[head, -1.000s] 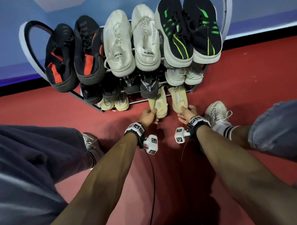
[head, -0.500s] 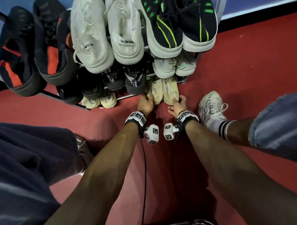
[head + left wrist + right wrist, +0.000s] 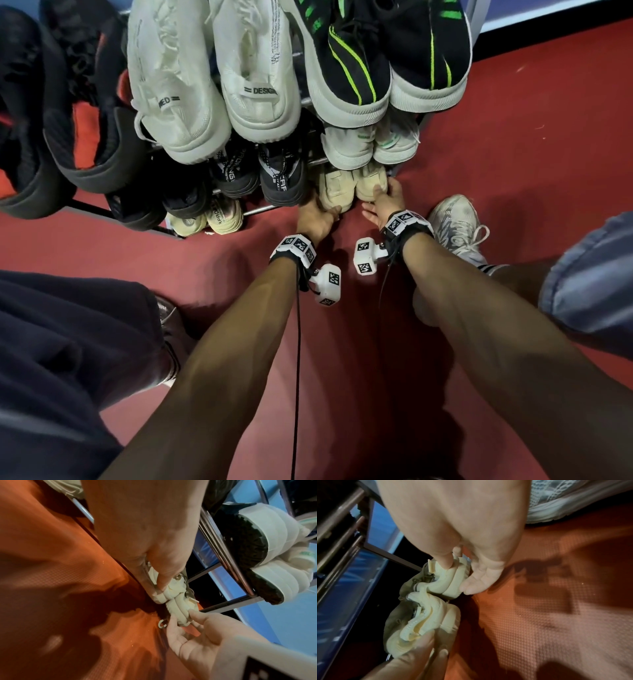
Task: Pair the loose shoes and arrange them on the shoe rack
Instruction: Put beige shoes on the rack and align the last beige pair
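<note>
Shoe rack (image 3: 263,209): metal rails, several tiers, standing on a red floor (image 3: 513,120) against a blue wall.

Top tier, left to right: a black pair with red patches (image 3: 78,113); a white pair (image 3: 219,85) with printed heel tabs; a black pair with green stripes (image 3: 387,58), all heels toward the camera.

Middle tier: a black pair with lettered heel tabs (image 3: 260,171) and a pale grey pair with green heel marks (image 3: 371,144), set under the striped pair.

Bottom level: a yellowish pair (image 3: 207,221) at the left and two cream shoes side by side at the right, heels outward, touching each other, under the pale grey pair.

Left cream shoe (image 3: 334,192): heel gripped by the left hand (image 3: 317,219); the wrist views show its thumb on the collar and fingers under the sole.

Right cream shoe (image 3: 370,185): heel gripped by the right hand (image 3: 385,202), thumb pressed into the collar, fingers curled round the sole edge.

Both wrists carry white camera blocks with black-and-white markers (image 3: 366,255).

A worn white sneaker (image 3: 455,222) on the person's foot stands on the floor just right of the right hand.
</note>
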`<state>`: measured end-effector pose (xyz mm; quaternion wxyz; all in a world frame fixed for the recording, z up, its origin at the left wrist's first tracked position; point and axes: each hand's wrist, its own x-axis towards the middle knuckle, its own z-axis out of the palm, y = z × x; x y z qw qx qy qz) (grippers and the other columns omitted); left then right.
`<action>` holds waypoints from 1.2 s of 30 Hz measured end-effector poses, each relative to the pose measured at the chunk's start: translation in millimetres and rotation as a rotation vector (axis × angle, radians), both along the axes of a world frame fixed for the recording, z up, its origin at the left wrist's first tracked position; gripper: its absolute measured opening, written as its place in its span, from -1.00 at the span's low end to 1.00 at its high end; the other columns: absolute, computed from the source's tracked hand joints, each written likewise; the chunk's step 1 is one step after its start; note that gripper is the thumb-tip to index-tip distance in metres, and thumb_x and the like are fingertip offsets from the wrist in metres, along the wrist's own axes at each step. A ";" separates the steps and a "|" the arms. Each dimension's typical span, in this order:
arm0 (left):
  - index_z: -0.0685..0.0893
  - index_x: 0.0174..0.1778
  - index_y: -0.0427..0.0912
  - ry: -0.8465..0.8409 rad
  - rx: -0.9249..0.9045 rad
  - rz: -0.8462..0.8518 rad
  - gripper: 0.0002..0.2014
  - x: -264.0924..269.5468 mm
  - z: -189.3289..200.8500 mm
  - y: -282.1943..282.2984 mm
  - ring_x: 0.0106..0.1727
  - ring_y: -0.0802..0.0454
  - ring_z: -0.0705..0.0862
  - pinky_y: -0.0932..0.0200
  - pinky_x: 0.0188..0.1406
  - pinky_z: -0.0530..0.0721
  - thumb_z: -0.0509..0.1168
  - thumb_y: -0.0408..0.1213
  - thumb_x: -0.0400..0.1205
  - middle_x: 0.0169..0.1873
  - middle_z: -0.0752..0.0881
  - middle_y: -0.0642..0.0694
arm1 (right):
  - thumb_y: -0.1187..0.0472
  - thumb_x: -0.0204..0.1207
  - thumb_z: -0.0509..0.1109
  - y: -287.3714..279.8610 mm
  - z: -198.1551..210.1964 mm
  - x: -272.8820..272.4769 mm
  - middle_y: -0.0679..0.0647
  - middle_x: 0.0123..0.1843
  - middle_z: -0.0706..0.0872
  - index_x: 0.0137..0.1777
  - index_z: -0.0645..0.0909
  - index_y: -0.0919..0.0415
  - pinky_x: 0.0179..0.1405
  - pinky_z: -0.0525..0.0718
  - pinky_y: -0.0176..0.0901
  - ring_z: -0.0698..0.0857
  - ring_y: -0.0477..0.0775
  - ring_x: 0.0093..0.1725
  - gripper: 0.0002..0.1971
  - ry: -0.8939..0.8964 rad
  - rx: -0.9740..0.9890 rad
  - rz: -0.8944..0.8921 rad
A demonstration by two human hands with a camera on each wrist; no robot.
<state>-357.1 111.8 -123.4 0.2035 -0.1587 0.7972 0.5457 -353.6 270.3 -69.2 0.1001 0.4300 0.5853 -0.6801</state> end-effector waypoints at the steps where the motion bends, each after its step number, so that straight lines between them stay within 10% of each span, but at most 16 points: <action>1: 0.50 0.51 -0.09 0.015 0.001 -0.008 -0.13 -1.5 1.8 2.1 0.40 -0.06 0.66 -0.09 0.51 0.55 0.52 0.14 0.26 0.36 0.70 -0.10 | 0.08 0.73 0.26 -0.3 -0.3 0.4 0.03 0.19 0.71 0.49 0.40 -0.12 -0.32 0.75 -0.16 0.76 -0.01 -0.22 -0.64 0.003 -0.006 -0.005; 8: 0.31 0.66 -0.17 -0.077 0.125 0.020 -0.05 -3.9 48.6 14.6 0.48 -0.19 0.59 -0.16 0.54 0.51 0.59 -0.17 0.35 0.46 0.60 -0.25 | 0.12 0.71 0.33 6.5 -7.1 -5.1 0.09 0.11 0.72 0.54 0.34 0.04 -0.26 0.76 -0.11 0.78 0.02 -0.25 -0.56 0.135 -0.073 -0.071; 11: 0.15 0.75 -0.08 -0.075 0.007 0.032 -0.14 -8.4 49.6 24.7 0.31 -0.10 0.69 0.10 0.42 0.58 0.49 -0.14 0.60 0.32 0.69 -0.16 | 0.10 0.65 0.41 13.0 -8.8 -12.0 0.02 -0.10 0.66 0.38 0.31 0.16 -0.24 0.77 -0.08 0.74 -0.04 -0.37 -0.57 0.173 0.000 -0.119; 17: 0.07 0.76 -0.19 0.027 -0.043 -0.024 -0.24 -19.7 38.3 28.2 0.62 -0.07 0.41 0.14 0.61 0.32 0.34 -0.16 0.72 0.62 0.43 -0.19 | 0.22 0.64 0.43 17.1 -14.8 -29.0 0.27 -0.11 0.73 0.02 0.33 0.18 -0.31 0.77 -0.12 0.79 0.06 -0.33 -0.73 0.157 -0.068 -0.204; 21: 0.10 0.74 -0.27 0.094 -0.015 -0.008 -0.29 -17.5 37.8 31.0 0.58 -0.07 0.48 0.21 0.59 0.33 0.31 -0.30 0.72 0.56 0.50 -0.21 | 0.41 0.67 0.33 11.9 -15.7 -37.8 0.29 -0.24 0.65 0.10 0.27 0.27 -0.43 0.79 -0.17 0.76 -0.03 -0.50 -0.76 0.222 -0.032 -0.271; 30: 0.06 0.73 0.05 0.055 0.020 -0.034 -0.15 -11.6 21.0 28.7 0.43 -0.16 0.62 -0.10 0.54 0.51 0.28 -0.25 0.52 0.43 0.63 -0.21 | 0.62 0.48 0.41 2.4 -16.4 -32.4 0.18 -0.20 0.65 0.05 0.45 0.35 -0.22 0.83 -0.15 0.75 0.12 -0.18 -0.72 0.241 -0.004 -0.370; 36: 0.06 0.73 0.08 0.059 0.247 -0.016 0.05 -3.0 17.3 31.9 0.50 0.07 0.59 -0.15 0.59 0.47 0.48 -0.53 0.41 0.52 0.58 -0.11 | 0.60 0.41 0.49 4.9 -29.3 -34.4 0.24 -0.25 0.68 -0.10 0.57 0.38 0.13 0.77 0.25 0.75 0.24 -0.11 -0.80 0.193 0.097 -0.306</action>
